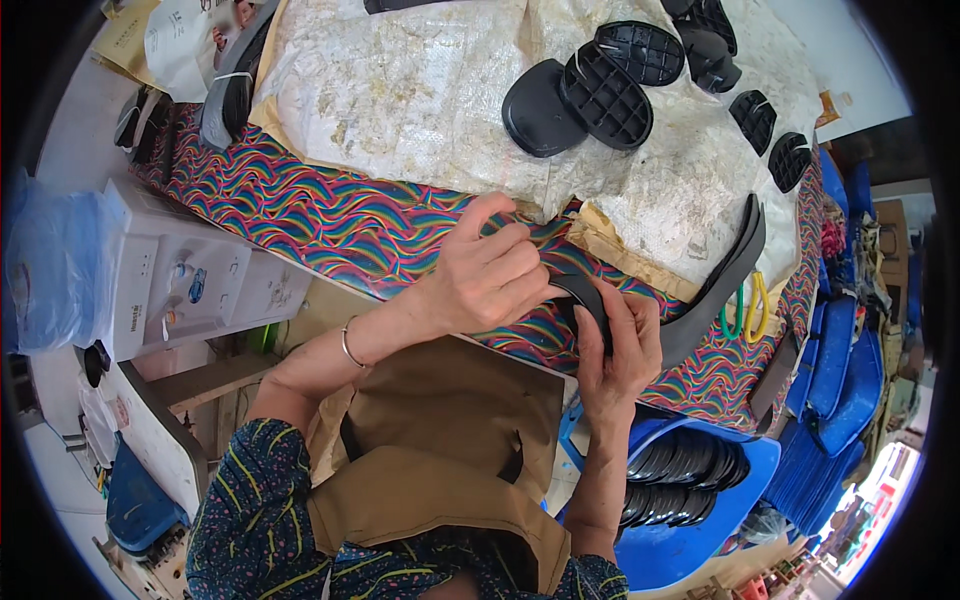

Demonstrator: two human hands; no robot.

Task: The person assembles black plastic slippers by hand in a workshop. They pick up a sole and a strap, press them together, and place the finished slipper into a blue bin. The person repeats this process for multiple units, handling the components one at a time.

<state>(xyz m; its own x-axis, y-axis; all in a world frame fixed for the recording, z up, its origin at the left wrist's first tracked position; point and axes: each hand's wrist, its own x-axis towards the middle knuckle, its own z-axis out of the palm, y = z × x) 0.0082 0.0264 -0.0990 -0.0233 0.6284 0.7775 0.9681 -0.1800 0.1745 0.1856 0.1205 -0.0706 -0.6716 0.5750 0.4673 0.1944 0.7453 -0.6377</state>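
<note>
A curved black strip (580,292) with a smooth, rubber-like surface is bent in front of me, over the near edge of the table. My right hand (622,345) is closed around it, thumb on the near side and fingers beyond. Just to its left, my left hand (490,280) has its fingers curled together, one fingertip reaching the strip's upper end. What lies inside the left fingers is hidden. To the right of my right hand rest longer dark strips (725,275), stacked and curving. Scissors (757,308) with yellow and green handles lie beside them.
Several black heel-shaped pieces (607,97), some with gridded undersides, lie on a stained white woven sheet (400,100) over a colourful wavy-patterned cloth (330,225). A blue tub (745,500) of black pieces stands below right. A white water dispenser (180,270) stands left.
</note>
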